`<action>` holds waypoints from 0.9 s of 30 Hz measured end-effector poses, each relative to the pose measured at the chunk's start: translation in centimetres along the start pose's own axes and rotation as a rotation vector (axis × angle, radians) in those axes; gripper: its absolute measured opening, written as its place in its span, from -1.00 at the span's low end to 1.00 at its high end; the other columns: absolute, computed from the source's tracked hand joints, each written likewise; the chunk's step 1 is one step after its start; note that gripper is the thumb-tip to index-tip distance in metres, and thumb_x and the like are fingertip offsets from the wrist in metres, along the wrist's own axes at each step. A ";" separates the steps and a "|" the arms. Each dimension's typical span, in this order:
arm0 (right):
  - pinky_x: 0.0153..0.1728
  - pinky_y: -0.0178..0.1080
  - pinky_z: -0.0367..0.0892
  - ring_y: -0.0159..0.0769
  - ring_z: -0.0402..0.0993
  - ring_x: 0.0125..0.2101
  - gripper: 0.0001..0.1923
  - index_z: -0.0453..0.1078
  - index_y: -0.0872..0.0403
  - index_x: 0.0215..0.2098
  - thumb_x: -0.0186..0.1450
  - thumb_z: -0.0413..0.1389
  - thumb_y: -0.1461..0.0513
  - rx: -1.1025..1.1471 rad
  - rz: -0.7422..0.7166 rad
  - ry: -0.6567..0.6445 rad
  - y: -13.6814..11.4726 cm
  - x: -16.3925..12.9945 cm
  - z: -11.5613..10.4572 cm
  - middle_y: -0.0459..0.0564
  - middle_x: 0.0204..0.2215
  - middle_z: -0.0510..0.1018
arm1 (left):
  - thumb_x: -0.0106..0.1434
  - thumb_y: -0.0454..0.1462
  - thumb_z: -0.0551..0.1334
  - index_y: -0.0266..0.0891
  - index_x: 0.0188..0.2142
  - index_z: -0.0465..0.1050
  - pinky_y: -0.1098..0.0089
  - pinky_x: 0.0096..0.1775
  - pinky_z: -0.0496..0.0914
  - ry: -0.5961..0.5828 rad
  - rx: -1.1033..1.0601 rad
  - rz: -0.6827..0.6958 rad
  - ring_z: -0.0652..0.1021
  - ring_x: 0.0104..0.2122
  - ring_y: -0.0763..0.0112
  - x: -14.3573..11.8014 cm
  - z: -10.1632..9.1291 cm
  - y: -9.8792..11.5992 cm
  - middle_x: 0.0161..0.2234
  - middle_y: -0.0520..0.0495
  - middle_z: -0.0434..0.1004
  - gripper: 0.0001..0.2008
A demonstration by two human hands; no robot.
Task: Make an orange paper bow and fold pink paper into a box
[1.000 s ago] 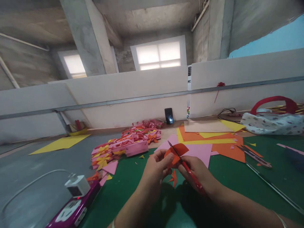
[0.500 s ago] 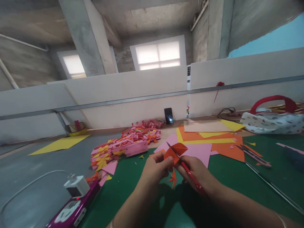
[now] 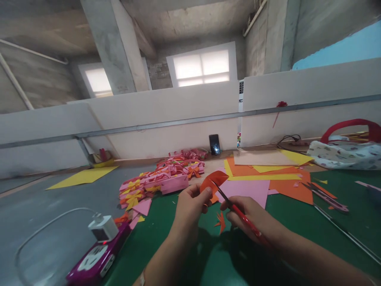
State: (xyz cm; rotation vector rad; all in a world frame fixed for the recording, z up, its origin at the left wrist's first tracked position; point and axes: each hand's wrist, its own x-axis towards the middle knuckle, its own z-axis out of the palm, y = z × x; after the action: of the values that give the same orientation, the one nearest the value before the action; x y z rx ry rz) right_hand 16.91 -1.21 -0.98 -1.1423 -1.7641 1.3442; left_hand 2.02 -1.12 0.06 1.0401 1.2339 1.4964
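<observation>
Pinched between the thumb and fingers of my left hand [image 3: 192,204] is a folded piece of orange paper [image 3: 216,180] with a curved outline. My right hand [image 3: 251,216] is closed round red-handled scissors [image 3: 242,214], whose dark blades point up and left, their tip at the paper's lower edge. I cannot tell whether the blades are apart. An orange paper scrap [image 3: 220,222] with pointed ends lies on the green mat [image 3: 160,246] below my hands. Behind them is a pink sheet [image 3: 248,190].
Left of centre sits a heap of pink and yellow folded paper pieces [image 3: 166,176]. A purple power strip [image 3: 95,258] holds a white charger [image 3: 103,228]. To the right lie orange sheets [image 3: 293,188], a second pair of scissors [image 3: 326,196] and a metal rod [image 3: 348,232]. A phone [image 3: 214,144] leans at the back.
The scissors have drawn back to the right and down from across the orange paper. My left hand has tilted the paper and the gap between my hands is wider.
</observation>
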 end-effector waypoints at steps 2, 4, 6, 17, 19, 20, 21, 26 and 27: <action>-0.73 -0.42 -0.16 -0.55 -0.09 -0.77 -0.84 0.27 0.09 -0.45 0.00 -0.07 0.38 0.002 0.004 0.001 0.0 0.0 0.1 -0.32 -0.83 0.06 | -0.16 -0.22 0.34 -0.30 -0.56 0.41 0.55 -0.64 0.06 -0.007 -0.005 -0.004 0.30 -0.68 0.60 -0.1 0.1 0.0 -0.67 0.08 0.33 -0.80; -0.73 -0.42 -0.15 -0.55 -0.10 -0.78 -0.85 0.27 0.09 -0.45 0.03 -0.07 0.37 -0.006 0.013 -0.004 -0.1 -0.1 0.1 -0.32 -0.83 0.07 | -0.16 -0.22 0.34 -0.30 -0.57 0.41 0.56 -0.64 0.06 -0.012 -0.002 -0.016 0.28 -0.69 0.62 -0.1 0.2 -0.1 -0.68 0.08 0.33 -0.80; -0.72 -0.43 -0.11 -0.54 -0.04 -0.75 -0.86 0.28 0.10 -0.44 0.04 -0.05 0.37 -0.038 0.005 0.010 -0.3 -0.2 0.1 -0.30 -0.79 0.13 | -0.15 -0.22 0.34 -0.30 -0.56 0.41 0.56 -0.64 0.06 -0.017 0.005 -0.025 0.27 -0.70 0.63 -0.1 0.2 -0.1 -0.69 0.09 0.33 -0.80; -0.67 -0.42 -0.04 -0.50 0.09 -0.69 -0.81 0.33 0.11 -0.43 0.02 -0.04 0.40 -0.222 -0.062 0.037 0.0 0.1 -0.2 -0.25 -0.73 0.22 | -0.17 -0.21 0.35 -0.31 -0.57 0.41 0.56 -0.66 0.06 -0.036 0.012 -0.016 0.26 -0.70 0.63 -0.1 0.2 -0.2 -0.68 0.08 0.33 -0.78; -0.66 -0.43 -0.04 -0.50 0.09 -0.68 -0.82 0.33 0.12 -0.42 0.02 -0.04 0.40 -0.212 -0.054 0.039 0.1 0.1 -0.2 -0.24 -0.72 0.22 | -0.16 -0.21 0.35 -0.31 -0.56 0.42 0.56 -0.66 0.06 -0.031 0.023 -0.017 0.26 -0.71 0.63 -0.1 0.2 -0.2 -0.68 0.08 0.33 -0.78; -0.66 -0.43 -0.04 -0.50 0.09 -0.69 -0.82 0.32 0.12 -0.42 0.02 -0.03 0.40 -0.201 -0.046 0.035 0.0 0.1 -0.2 -0.25 -0.73 0.22 | -0.16 -0.21 0.35 -0.31 -0.56 0.42 0.56 -0.66 0.06 -0.029 0.029 -0.017 0.25 -0.71 0.63 -0.1 0.2 -0.3 -0.69 0.08 0.33 -0.79; -0.66 -0.43 -0.04 -0.51 0.09 -0.69 -0.83 0.32 0.12 -0.43 0.03 -0.04 0.40 -0.189 -0.040 0.032 0.0 0.2 -0.2 -0.25 -0.73 0.21 | -0.16 -0.21 0.34 -0.31 -0.56 0.42 0.56 -0.66 0.06 -0.029 0.033 -0.016 0.25 -0.71 0.63 0.0 0.2 -0.3 -0.69 0.09 0.32 -0.79; -0.66 -0.43 -0.05 -0.51 0.07 -0.69 -0.88 0.31 0.12 -0.45 0.06 -0.04 0.36 -0.158 -0.089 0.009 0.4 0.4 -0.1 -0.25 -0.72 0.20 | -0.13 -0.22 0.33 -0.32 -0.54 0.42 0.57 -0.64 0.09 -0.041 0.038 -0.016 0.26 -0.70 0.63 0.0 0.1 -0.4 -0.68 0.08 0.33 -0.80; -0.66 -0.42 -0.05 -0.51 0.08 -0.68 -0.89 0.31 0.12 -0.46 0.07 -0.03 0.35 -0.159 -0.119 0.012 0.7 0.5 -0.1 -0.24 -0.72 0.20 | -0.12 -0.22 0.32 -0.32 -0.54 0.42 0.57 -0.64 0.09 -0.045 0.041 -0.016 0.26 -0.69 0.63 0.0 0.1 -0.4 -0.69 0.08 0.33 -0.80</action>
State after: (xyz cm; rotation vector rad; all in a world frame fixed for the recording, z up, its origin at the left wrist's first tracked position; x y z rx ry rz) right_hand 17.00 -0.65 -1.60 -1.1071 -1.9264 1.1412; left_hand 2.18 -1.03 -0.35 1.0826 1.2428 1.4340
